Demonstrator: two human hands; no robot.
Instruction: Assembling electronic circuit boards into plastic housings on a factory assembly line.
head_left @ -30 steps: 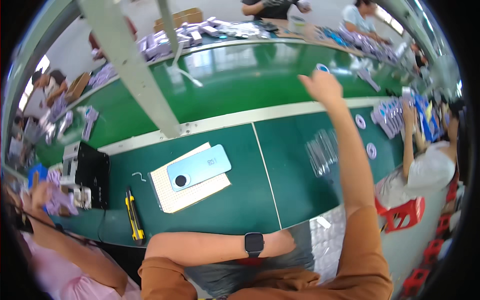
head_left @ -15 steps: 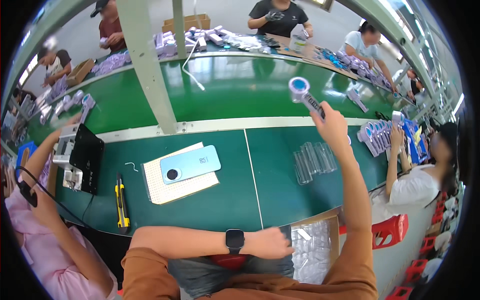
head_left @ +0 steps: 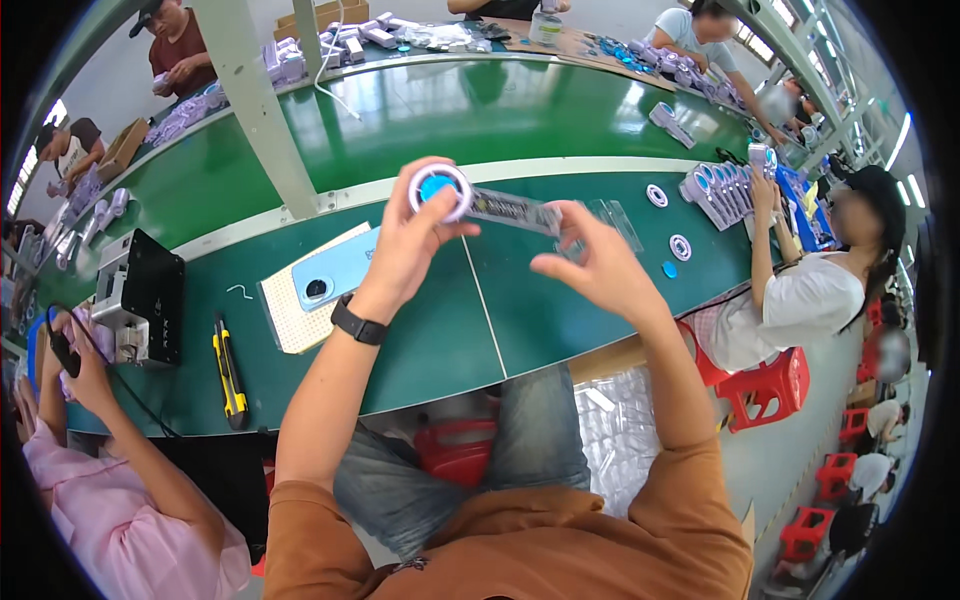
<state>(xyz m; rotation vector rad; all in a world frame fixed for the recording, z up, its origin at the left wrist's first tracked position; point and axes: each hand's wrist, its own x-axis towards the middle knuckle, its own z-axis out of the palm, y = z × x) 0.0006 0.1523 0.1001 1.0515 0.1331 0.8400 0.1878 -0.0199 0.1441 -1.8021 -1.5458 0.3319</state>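
Note:
A lavender handheld fan point(head_left: 505, 208) with a blue centre is held up over the green table. My left hand point(head_left: 405, 235) is closed around its round head, thumb across the front. At the other end of the handle is my right hand point(head_left: 610, 265), its curled fingers on the tip and its thumb lower down and apart. The handle looks greyish and see-through, with dark print; whether a clear sleeve covers it I cannot tell. Behind my right hand lie clear plastic pieces point(head_left: 622, 222), partly hidden. Left of my left wrist, a light blue phone point(head_left: 340, 270) rests on a dotted sheet point(head_left: 290, 322).
A yellow utility knife point(head_left: 229, 375) and a black machine point(head_left: 155, 300) are on the left. At right lie two ring parts point(head_left: 656, 195), a blue disc point(head_left: 669, 269) and a row of fans point(head_left: 715, 195) by a co-worker. A box of clear plastic point(head_left: 615, 420) stands below the table edge.
My right hand has brought the fan down and left from over the belt. My left hand has risen from my lap and taken its head. The view has shifted.

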